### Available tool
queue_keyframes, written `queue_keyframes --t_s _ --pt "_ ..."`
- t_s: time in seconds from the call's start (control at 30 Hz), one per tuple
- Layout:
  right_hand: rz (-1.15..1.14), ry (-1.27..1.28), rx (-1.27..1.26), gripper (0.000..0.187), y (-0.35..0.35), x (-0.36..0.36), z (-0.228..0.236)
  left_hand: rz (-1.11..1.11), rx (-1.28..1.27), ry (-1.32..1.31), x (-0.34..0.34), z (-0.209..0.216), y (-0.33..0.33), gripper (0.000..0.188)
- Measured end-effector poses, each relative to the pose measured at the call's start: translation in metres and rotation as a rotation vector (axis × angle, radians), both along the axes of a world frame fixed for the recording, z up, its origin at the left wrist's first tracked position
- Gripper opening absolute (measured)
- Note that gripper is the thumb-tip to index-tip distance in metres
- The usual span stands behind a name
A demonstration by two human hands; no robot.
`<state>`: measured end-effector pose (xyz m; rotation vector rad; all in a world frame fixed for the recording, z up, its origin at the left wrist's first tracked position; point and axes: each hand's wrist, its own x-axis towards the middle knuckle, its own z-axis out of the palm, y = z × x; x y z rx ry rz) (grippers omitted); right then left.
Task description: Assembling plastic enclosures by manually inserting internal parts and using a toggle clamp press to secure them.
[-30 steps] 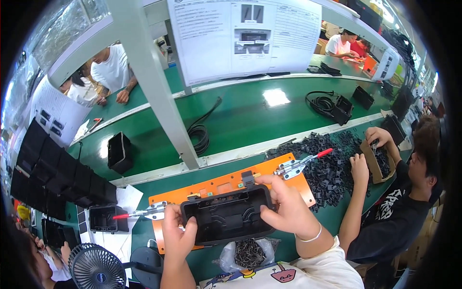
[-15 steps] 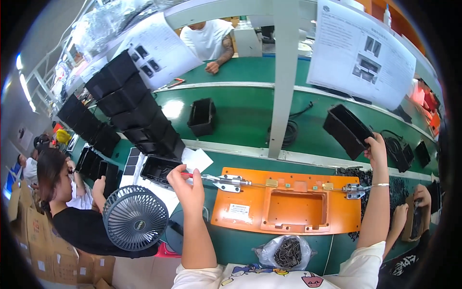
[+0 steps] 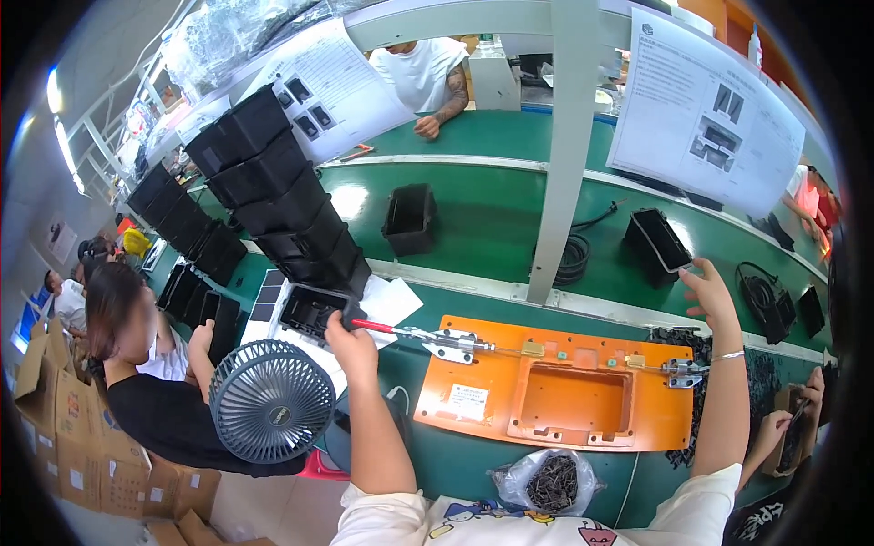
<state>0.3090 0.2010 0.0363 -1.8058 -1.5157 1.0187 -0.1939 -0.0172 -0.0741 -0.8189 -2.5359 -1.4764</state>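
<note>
Two arms go up and out from the person's lap, spread wide across the bench. Left hand (image 3: 350, 335) is clenched over the black housing (image 3: 314, 309) lying on white paper just beyond it, fingers curled at its near rim, right beside the red handle of the left toggle clamp (image 3: 437, 341). Right hand (image 3: 708, 293) is stretched far forward, forearm almost straight, fingers closing on the edge of a black tray (image 3: 657, 240) that sits tilted on the green belt (image 3: 482, 214). Between the two hands lies the orange fixture plate (image 3: 555, 419), with a small white rectangular label (image 3: 468, 401) stuck near its left end, closer to the left hand. Near the right wrist, a second clamp (image 3: 683, 371) sits on the plate. Above the right hand hangs a white instruction sheet (image 3: 706, 114), tilted, carrying small dark pictures. Down between the forearms, a clear plastic bag of dark screws (image 3: 546, 480) rests at the bench edge. Left of the left elbow stands a round grey fan (image 3: 270, 400).
</note>
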Motion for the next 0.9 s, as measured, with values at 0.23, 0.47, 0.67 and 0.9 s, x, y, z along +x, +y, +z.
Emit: queue_keyframes --t_s 0.23,0.47,0.67,0.9 --pt "0.133 -0.064 0.206 0.060 -0.032 -0.014 0.017 0.042 0.528 -0.155 -0.001 0.007 0.018 0.054" --pt "0.308 -0.131 0.422 0.044 -0.076 -0.030 0.025 -0.261 0.773 -0.228 0.070 0.051 0.025 0.057" --pt "0.622 0.147 0.410 0.068 -0.152 -0.082 0.029 -0.790 0.719 0.055 0.190 0.087 -0.010 0.066" --pt "0.324 0.737 0.403 0.067 -0.171 -0.119 0.002 -1.400 0.336 0.035 0.272 0.096 -0.034 0.067"
